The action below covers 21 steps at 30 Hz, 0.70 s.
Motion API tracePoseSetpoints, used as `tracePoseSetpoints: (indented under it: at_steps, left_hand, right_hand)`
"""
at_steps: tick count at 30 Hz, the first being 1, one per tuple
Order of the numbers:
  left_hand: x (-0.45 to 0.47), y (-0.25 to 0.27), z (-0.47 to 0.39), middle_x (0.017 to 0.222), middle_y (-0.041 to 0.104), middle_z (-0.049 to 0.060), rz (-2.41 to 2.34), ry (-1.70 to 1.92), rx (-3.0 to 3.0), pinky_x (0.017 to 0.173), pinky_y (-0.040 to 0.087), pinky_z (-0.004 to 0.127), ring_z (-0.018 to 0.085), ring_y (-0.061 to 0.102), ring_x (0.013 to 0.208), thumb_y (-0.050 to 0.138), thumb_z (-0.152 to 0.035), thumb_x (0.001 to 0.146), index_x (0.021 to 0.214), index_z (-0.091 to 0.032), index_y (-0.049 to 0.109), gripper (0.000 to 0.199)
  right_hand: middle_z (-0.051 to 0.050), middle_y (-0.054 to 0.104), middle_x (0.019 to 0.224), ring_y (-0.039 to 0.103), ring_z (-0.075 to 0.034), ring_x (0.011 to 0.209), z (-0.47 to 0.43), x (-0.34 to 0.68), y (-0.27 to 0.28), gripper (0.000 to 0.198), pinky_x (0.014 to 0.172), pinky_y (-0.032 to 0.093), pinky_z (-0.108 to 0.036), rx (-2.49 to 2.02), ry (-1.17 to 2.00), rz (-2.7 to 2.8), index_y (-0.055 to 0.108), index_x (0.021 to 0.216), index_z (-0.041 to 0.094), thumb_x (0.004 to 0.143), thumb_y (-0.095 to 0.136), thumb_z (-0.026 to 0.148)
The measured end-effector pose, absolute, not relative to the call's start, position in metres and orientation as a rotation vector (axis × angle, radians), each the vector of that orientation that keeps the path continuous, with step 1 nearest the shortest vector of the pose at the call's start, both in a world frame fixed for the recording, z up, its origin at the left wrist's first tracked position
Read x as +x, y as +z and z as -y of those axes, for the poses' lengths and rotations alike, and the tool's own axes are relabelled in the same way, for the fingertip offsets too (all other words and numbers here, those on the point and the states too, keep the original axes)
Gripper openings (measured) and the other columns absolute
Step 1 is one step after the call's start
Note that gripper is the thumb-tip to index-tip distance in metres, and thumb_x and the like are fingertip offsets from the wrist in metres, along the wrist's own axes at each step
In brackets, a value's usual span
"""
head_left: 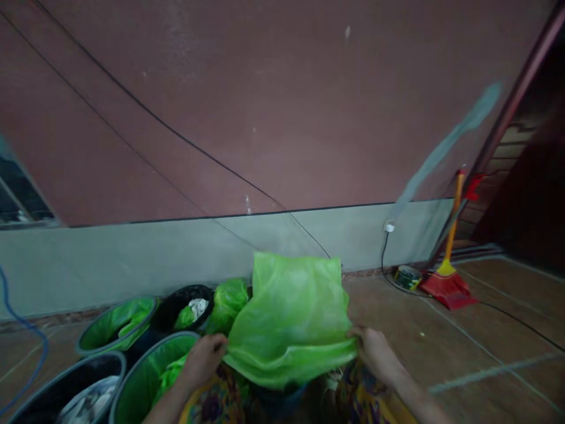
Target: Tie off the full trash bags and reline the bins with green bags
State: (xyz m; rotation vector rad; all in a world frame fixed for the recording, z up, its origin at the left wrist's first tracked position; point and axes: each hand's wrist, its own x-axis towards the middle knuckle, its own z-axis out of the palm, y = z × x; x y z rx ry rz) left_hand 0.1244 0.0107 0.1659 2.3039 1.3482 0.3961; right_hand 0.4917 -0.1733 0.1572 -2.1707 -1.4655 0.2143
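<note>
While the left hand (206, 356) and right hand (375, 350) each pinch one side edge of a green plastic bag (295, 312), it hangs spread between them above the patterned clothing (214, 400), likely gripped that way to keep it wide. Buckets (79, 371) stand close together at the left, apparently for easy reach, and a broom (449, 259) stands bristles down near the doorway, well apart.

Got a maroon wall (291, 118) up top, pale grey band (132, 253) below | slanted grey streak (441, 151) toward the right | brown tiled floor (375, 330) | window (22, 194) far left | reddish frame (521, 88) far right, pretty dark past it | kinda dim light
</note>
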Motion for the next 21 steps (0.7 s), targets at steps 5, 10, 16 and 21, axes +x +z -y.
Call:
tracePoseSetpoints:
  at_steps: [5, 10, 16, 21]
  left_hand:
    - [0.126, 0.207, -0.036, 0.068, 0.069, 0.000, -1.263, 0.486, 2.262, 0.066, 0.043, 0.024, 0.016, 0.062, 0.066, 0.052, -0.017, 0.075, 0.078, -0.024, 0.075, 0.024]
    - [0.175, 0.207, -0.014, 0.055, 0.055, -0.006, -0.921, 0.504, 1.876, 0.052, 0.038, 0.022, 0.012, 0.051, 0.048, 0.053, -0.026, 0.076, 0.115, -0.019, 0.067, 0.042]
    - [0.234, 0.186, 0.003, 0.051, 0.049, -0.007, -0.762, 0.632, 1.521, 0.049, 0.036, 0.021, 0.007, 0.041, 0.046, 0.065, -0.028, 0.065, 0.077, -0.015, 0.064, 0.017]
    - [0.204, 0.142, -0.005, 0.046, 0.049, -0.005, -1.033, 0.689, 1.232, 0.045, 0.028, 0.020, 0.006, 0.038, 0.043, 0.070, -0.039, 0.062, 0.058, -0.016, 0.058, 0.026]
  right_hand:
    - [-0.006, 0.077, 0.101, 0.071, -0.022, 0.095, 0.151, 0.483, 0.195, 0.044, 0.089, 0.052, -0.033, -2.084, 0.235, 1.357, 0.076, 0.101, 0.021, 0.079, 0.040, 0.009]
    - [-0.004, 0.077, 0.100, 0.070, -0.020, 0.095, 0.110, 0.426, 0.220, 0.040, 0.091, 0.051, -0.032, -1.814, 0.420, 1.441, 0.076, 0.097, 0.020, 0.077, 0.044, 0.008]
    - [-0.004, 0.074, 0.103, 0.067, -0.018, 0.093, 0.051, 0.364, 0.229, 0.036, 0.089, 0.051, -0.031, -1.442, 0.657, 1.716, 0.072, 0.103, 0.020, 0.076, 0.053, 0.007]
    - [-0.010, 0.056, 0.136, 0.062, -0.019, 0.111, 0.066, 0.407, 0.191, 0.060, 0.094, 0.050, -0.037, -1.566, 0.592, 1.413, 0.049, 0.138, 0.025, 0.079, 0.062, 0.024]
